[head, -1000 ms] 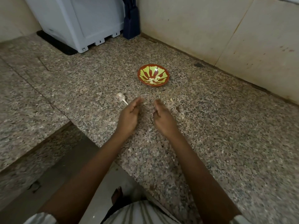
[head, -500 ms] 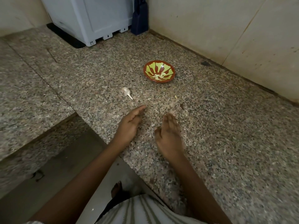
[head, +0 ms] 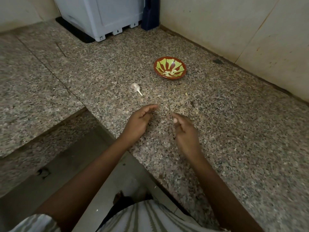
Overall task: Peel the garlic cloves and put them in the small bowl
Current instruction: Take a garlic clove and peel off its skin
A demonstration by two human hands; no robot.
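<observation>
While the small bowl point(head: 160, 63) sits on the speckled granite counter point(head: 237, 134), both hands hover on its near side, well apart from it. The bowl is red-brown with a yellow-green rayed pattern, and a few pale peeled garlic cloves point(head: 169, 73) lie at its bottom. Nearer than the bowl and to its left, apart from it, lies a papery white garlic remnant point(head: 136, 88), its thin stem pointing away from the bowl's left side toward the person. A small pale scrap point(head: 186, 94) lies on the counter just on the near side of the bowl, to its right.

The left hand point(head: 139, 122) is nearer than the garlic remnant, palm turned inward, fingers loosely curled with the thumb close to the forefinger; nothing shows between them. The right hand point(head: 185, 131), nearest the bowl's near right side, is blurred, with its fingers bent and its thumbnail facing up; I cannot tell whether it pinches anything.

Far beyond the bowl to the left stands a pale grey-blue appliance point(head: 100, 15) on a dark mat, with a dark blue object point(head: 150, 14) beside it against the tiled wall point(head: 217, 27).
</observation>
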